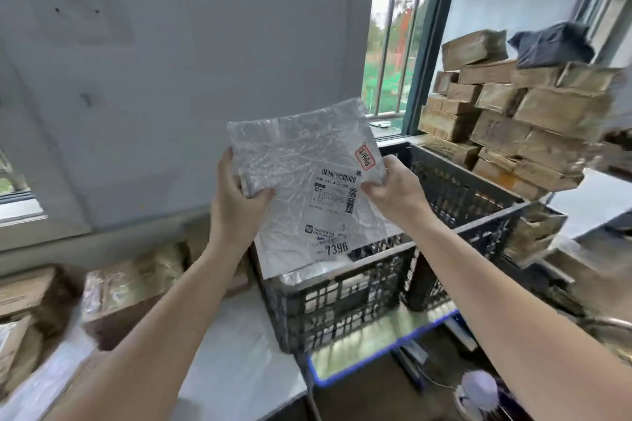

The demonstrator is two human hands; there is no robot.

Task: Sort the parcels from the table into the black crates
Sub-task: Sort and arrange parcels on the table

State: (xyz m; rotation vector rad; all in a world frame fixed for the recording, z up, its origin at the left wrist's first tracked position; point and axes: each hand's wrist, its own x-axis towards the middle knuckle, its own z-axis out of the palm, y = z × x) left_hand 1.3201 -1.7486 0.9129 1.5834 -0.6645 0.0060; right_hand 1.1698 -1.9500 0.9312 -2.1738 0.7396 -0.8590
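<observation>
A flat white bubble-wrap parcel (301, 161) with a printed shipping label and a red stamp is held upright in front of me. My left hand (236, 195) grips its left edge, thumb on the front. My right hand (393, 188) pinches its right edge. The parcel's lower end hangs just above the near left part of a black crate (342, 301), which holds at least one pale flat parcel. A second black crate (472, 188) stands just behind and to the right of the first.
Brown taped boxes (513, 106) are stacked high at the right, with a dark bag (550, 43) on top. More parcels (130, 284) lie on the table (239, 352) at the left. The crates rest on a blue-edged cart (376, 349). A barred window is behind.
</observation>
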